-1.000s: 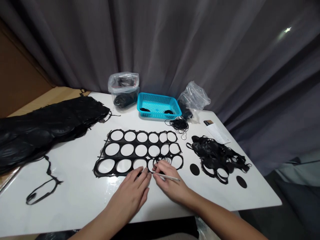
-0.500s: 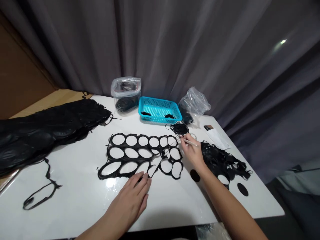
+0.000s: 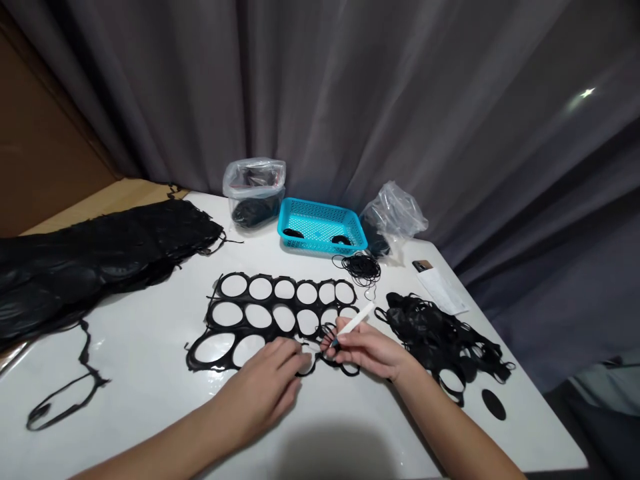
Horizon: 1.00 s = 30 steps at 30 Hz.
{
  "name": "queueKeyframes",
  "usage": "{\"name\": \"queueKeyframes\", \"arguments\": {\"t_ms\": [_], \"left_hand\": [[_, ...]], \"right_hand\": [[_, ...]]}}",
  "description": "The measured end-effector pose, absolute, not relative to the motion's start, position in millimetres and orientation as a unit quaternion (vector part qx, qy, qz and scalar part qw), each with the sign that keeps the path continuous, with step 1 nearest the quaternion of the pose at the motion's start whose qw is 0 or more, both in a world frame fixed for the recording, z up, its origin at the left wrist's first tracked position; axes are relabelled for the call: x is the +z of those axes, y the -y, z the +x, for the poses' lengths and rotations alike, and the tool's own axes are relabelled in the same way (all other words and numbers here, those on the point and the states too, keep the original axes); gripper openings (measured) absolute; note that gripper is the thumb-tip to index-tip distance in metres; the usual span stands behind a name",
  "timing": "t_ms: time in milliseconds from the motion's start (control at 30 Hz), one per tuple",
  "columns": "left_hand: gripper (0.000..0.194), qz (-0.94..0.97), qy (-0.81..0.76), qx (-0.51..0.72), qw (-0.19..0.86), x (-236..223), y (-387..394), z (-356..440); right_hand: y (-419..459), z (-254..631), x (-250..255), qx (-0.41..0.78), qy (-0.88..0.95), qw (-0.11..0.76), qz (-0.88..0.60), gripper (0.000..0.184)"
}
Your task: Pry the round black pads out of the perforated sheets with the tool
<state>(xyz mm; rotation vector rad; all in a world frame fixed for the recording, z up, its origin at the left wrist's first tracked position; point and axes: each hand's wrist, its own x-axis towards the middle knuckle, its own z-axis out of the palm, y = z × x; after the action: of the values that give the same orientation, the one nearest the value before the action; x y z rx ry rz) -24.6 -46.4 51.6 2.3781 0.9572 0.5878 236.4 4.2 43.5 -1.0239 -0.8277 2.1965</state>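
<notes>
A black rubber-like sheet [image 3: 265, 296] with rows of round holes lies flat before me. My left hand [image 3: 275, 367] rests on its near edge with the fingers bent and close together, pressing the sheet down. My right hand [image 3: 365, 347] is closed around a slim white pen-like tool [image 3: 357, 320] with a dark tip, over the sheet's right end. Thin black loops show at its fingertips; whether the fingers grip them is unclear. Past that hand lies a tangle of thin black rings [image 3: 363, 269].
A blue basket [image 3: 323, 251] with black rings stands at the back, between a plastic-lined container [image 3: 255, 193] and a clear bag [image 3: 397, 210]. Black scraps [image 3: 425, 327] and a disc [image 3: 493, 404] lie right, a stack of black sheets [image 3: 100, 253] left.
My right hand has moved from beside the ring tangle down and left onto the sheet, turning the white tool. My left hand's fingers are more bent. The view has shifted slightly.
</notes>
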Motion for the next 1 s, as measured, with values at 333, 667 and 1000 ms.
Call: {"name": "queueKeyframes", "arguments": {"t_ms": [333,667,1000], "left_hand": [[0.051,0.896,-0.281,0.195,0.284,37,39,7],[0.040,0.926,-0.258,0.181,0.208,31,43,7],[0.044,0.927,-0.256,0.175,0.209,27,42,5]], "right_hand": [[-24,224,81,0.818,0.339,0.324,-0.333,0.035],[-85,168,79,0.822,0.363,0.304,-0.316,0.042],[-156,128,87,0.808,0.468,0.111,-0.339,0.037]]}}
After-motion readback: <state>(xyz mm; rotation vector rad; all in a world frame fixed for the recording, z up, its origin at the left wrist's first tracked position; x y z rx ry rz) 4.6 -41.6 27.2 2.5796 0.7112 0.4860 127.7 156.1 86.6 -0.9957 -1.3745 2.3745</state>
